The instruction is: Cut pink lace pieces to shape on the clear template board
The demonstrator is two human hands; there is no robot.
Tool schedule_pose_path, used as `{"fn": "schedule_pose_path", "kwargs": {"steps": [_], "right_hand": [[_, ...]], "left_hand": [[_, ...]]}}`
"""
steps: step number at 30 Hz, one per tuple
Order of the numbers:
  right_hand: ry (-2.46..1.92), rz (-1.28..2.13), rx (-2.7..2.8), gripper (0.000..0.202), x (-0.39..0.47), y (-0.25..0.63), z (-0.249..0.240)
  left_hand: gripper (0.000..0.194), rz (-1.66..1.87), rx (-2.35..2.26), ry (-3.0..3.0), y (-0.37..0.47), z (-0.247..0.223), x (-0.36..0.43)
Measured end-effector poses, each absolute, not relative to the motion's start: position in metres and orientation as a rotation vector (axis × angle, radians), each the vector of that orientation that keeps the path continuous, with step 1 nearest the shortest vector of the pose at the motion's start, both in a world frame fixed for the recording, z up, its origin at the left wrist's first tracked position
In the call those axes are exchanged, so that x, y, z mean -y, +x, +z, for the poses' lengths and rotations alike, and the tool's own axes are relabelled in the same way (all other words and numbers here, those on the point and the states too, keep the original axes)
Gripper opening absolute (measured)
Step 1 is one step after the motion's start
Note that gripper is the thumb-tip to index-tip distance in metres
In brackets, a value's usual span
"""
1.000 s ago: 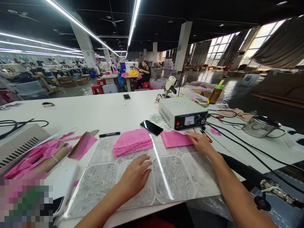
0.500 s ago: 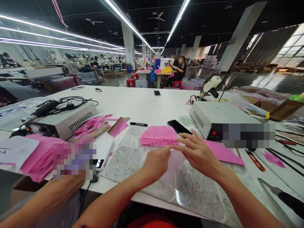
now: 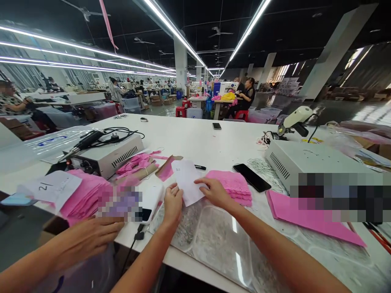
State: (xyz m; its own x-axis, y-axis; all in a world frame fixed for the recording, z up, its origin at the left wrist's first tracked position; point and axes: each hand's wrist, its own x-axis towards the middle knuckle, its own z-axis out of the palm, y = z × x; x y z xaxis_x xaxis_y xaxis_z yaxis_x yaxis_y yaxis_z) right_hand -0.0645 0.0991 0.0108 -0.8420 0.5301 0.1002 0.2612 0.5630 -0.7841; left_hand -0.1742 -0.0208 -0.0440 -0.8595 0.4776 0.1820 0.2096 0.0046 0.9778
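Here a white sheet (image 3: 187, 179) is being held up over the near side of the table (image 3: 183, 132), just left of the pink stack (image 3: 230, 185). Its right edge is being pinched between thumb and fingers of the right hand (image 3: 215, 193); the left hand (image 3: 173, 205) is being kept at the lower left edge, fingers curled and bunched. The two hands are being held apart, with the sheet between.

The paper is looking thin, so it could be creased or torn if uneven pulling is being applied. It could also be dropped if it is being gripped only by the right fingertips. The pink stack is being passed closely by the right hand and forearm; with a low sweep, its layers could be knocked out of line. Toward the phone (image 3: 252, 177), pieces could be pushed by that same nudge.

Now, what is being hidden: part of the black marker (image 3: 200, 167) is being covered by the sheet, and its small markings are too faint to be read. Whether the left fingers are being closed on the paper cannot be told. The front of the right-hand metal unit (image 3: 314, 158) is being masked by blurred blocks, as is something beside a co-worker's hand (image 3: 88, 240).
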Motion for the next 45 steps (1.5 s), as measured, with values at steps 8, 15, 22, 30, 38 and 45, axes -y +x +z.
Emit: {"fn": "schedule_pose_path", "kwargs": {"steps": [8, 15, 22, 30, 38, 45], "right_hand": [[-0.527, 1.063, 2.804, 0.048, -0.150, -0.122, 0.035], [-0.754, 0.738, 2.855, 0.034, -0.189, -0.151, 0.004], [-1.016, 0.557, 2.888, 0.034, -0.212, -0.158, -0.019], [-0.746, 0.585, 2.920, 0.035, -0.199, -0.149, -0.007], [-0.559, 0.564, 2.986, 0.031, -0.169, -0.137, -0.008], [-0.667, 0.650, 2.642, 0.030, -0.190, -0.088, 0.022]], "left_hand": [[0.049, 0.858, -2.677, 1.523, -0.180, -0.023, 0.014], [0.038, 0.480, -2.691, 1.439, -0.195, -0.044, -0.011], [0.047, 0.391, -2.742, 1.416, -0.199, -0.041, -0.022], [0.044, 0.414, -2.767, 1.446, -0.196, -0.038, -0.021], [0.039, 0.405, -2.787, 1.497, -0.193, -0.036, -0.021], [0.034, 0.490, -2.769, 1.605, -0.190, -0.017, -0.013]]}}
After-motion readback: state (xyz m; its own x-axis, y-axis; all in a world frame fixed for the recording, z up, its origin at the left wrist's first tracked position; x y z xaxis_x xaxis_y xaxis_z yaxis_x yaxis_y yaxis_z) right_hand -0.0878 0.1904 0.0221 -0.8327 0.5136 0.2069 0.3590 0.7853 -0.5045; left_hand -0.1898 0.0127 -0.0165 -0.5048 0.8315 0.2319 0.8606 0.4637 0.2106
